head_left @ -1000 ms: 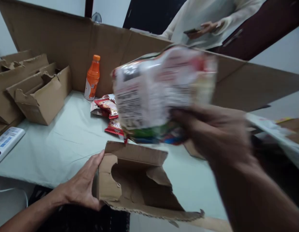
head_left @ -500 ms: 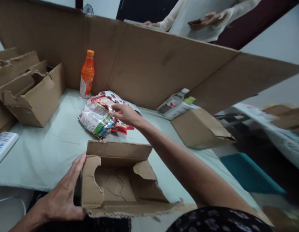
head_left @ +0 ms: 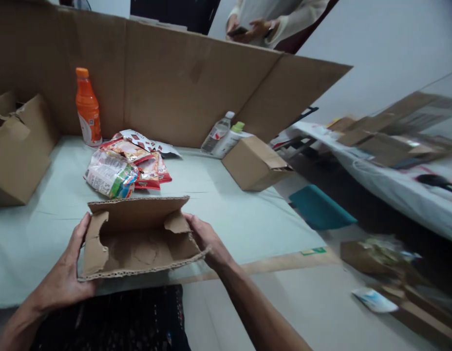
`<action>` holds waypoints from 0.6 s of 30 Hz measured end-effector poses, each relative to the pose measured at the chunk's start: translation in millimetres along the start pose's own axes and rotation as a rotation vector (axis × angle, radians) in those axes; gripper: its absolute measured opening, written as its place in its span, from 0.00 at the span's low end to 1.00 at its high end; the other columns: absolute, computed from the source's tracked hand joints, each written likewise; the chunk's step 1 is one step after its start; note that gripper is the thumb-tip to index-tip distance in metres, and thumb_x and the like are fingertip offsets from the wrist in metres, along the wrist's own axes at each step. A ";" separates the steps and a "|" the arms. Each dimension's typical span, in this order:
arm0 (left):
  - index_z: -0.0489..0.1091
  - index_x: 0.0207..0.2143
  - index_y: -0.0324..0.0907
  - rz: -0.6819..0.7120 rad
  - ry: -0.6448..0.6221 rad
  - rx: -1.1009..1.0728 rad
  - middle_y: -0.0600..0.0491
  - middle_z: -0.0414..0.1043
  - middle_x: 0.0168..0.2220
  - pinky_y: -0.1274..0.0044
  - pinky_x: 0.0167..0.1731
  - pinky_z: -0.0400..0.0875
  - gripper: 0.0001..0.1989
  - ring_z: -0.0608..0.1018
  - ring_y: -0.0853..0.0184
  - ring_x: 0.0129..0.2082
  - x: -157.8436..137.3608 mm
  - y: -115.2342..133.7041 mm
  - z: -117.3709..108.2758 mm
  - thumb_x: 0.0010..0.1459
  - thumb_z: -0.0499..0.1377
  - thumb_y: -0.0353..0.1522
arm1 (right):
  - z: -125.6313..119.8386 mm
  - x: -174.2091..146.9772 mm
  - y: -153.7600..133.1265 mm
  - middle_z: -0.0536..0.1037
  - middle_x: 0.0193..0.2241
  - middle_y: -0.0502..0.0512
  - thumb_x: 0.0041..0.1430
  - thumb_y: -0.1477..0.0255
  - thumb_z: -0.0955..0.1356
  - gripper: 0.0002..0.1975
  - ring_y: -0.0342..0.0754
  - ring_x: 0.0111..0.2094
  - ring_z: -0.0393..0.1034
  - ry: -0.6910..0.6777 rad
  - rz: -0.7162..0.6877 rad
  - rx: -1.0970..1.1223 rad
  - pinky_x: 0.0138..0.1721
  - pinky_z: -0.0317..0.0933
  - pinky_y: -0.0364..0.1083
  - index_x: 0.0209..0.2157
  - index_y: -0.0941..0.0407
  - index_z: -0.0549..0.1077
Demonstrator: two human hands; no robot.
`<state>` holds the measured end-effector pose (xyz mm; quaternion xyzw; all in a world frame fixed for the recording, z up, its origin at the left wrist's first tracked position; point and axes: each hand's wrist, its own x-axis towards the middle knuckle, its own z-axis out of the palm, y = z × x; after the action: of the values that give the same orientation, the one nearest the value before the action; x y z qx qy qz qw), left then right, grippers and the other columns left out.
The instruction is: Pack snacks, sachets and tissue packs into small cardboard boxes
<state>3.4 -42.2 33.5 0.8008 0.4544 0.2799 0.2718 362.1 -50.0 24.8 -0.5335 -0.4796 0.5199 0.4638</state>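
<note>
An open cardboard box (head_left: 138,212) with torn, ragged flaps is held between my two hands at the table's front edge, its inside facing me. My left hand (head_left: 70,268) grips its left side, thumb below and fingers along the outer wall. On the right side my right hand (head_left: 206,241) presses against the wall, its fingertips partly hidden behind the box. Just beyond the box lies a pile of snack packets: a white, green and blue packet (head_left: 111,173) in front, red packets (head_left: 153,170) beside it, and a white patterned packet (head_left: 145,142) behind.
An orange drink bottle (head_left: 88,107) stands at the back left near a cardboard box (head_left: 21,151). Two bottles, one clear (head_left: 216,132) and one green-capped (head_left: 229,139), lean by another box (head_left: 253,163). A cardboard screen (head_left: 167,83) lines the back; a person (head_left: 270,24) stands behind it.
My right hand has left the snack packets and come back to the right side of the box. The box now tilts more toward me. The view has swung right.
</note>
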 end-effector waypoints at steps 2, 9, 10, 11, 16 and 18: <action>0.29 0.76 0.55 -0.043 0.042 0.022 0.47 0.40 0.77 0.50 0.64 0.63 0.56 0.62 0.40 0.71 -0.4 -8.2 -7.1 0.58 0.64 0.44 | 10.7 6.6 0.3 0.81 0.54 0.57 0.64 0.40 0.63 0.34 0.59 0.57 0.73 0.000 -0.030 0.071 0.58 0.65 0.58 0.56 0.50 0.78; 0.37 0.76 0.57 -0.136 0.230 -0.056 0.51 0.42 0.77 0.56 0.66 0.59 0.59 0.56 0.44 0.73 37.8 -47.3 -21.3 0.51 0.68 0.51 | 38.9 47.0 -3.4 0.78 0.59 0.54 0.64 0.41 0.62 0.34 0.56 0.62 0.69 -0.064 -0.219 0.151 0.65 0.61 0.55 0.58 0.49 0.76; 0.37 0.76 0.56 -0.151 0.235 -0.093 0.50 0.43 0.77 0.57 0.66 0.60 0.61 0.56 0.44 0.73 47.9 -49.7 -20.4 0.49 0.69 0.52 | 33.8 52.2 -3.4 0.77 0.60 0.55 0.65 0.40 0.61 0.35 0.56 0.62 0.69 -0.064 -0.228 0.124 0.64 0.62 0.55 0.59 0.50 0.76; 0.36 0.76 0.56 -0.161 0.232 -0.128 0.50 0.43 0.77 0.58 0.66 0.59 0.63 0.56 0.44 0.73 57.7 -51.4 -19.1 0.47 0.70 0.53 | 23.8 57.1 -3.9 0.77 0.60 0.56 0.66 0.41 0.60 0.35 0.56 0.62 0.69 -0.039 -0.242 0.065 0.63 0.63 0.56 0.59 0.50 0.75; 0.34 0.76 0.55 -0.175 0.221 -0.186 0.47 0.41 0.77 0.57 0.66 0.60 0.66 0.55 0.44 0.73 89.7 -55.7 -15.5 0.45 0.70 0.58 | -96.9 84.5 -20.4 0.76 0.60 0.61 0.59 0.49 0.69 0.30 0.59 0.60 0.70 0.527 -0.320 -0.643 0.58 0.66 0.58 0.55 0.52 0.75; 0.34 0.76 0.55 -0.141 0.228 -0.117 0.45 0.43 0.77 0.56 0.65 0.62 0.65 0.57 0.44 0.73 93.4 -54.8 -16.0 0.47 0.66 0.61 | -159.9 99.3 -33.2 0.75 0.58 0.68 0.54 0.53 0.72 0.28 0.64 0.61 0.67 0.694 -0.268 -0.718 0.61 0.62 0.63 0.51 0.56 0.75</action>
<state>1.0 67.0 25.7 0.7127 0.5202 0.3754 0.2835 520.9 52.9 51.6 -0.7340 -0.5100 0.0509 0.4456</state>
